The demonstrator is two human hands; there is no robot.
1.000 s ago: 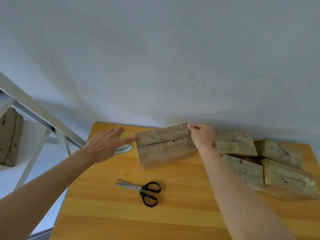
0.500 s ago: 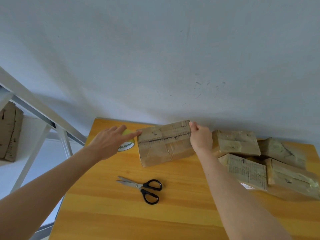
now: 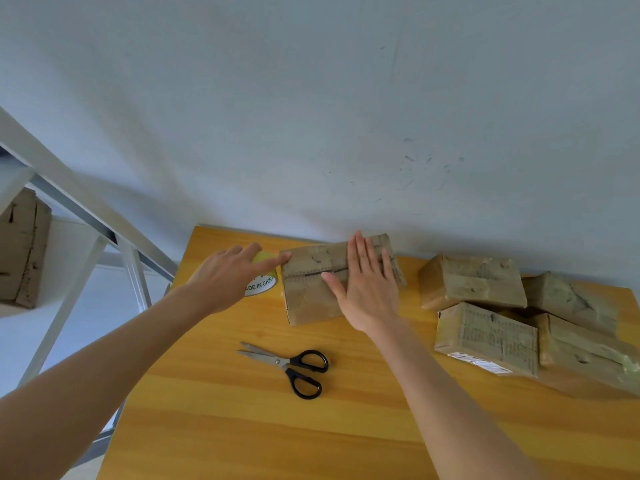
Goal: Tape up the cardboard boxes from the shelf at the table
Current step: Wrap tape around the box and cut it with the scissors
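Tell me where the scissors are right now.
In the head view, the scissors lie on the wooden table, between the two forearms, just nearer the person than the cardboard box under the flat right hand.

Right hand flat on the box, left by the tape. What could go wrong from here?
The right hand only presses flat on the box, so the left hand, stretched toward the tape roll beside it, might shove the box sideways. The box's top seam shows a dark gap; lifting the palm may let the flaps rise. The scissors lie slightly open between both forearms, easy to brush.
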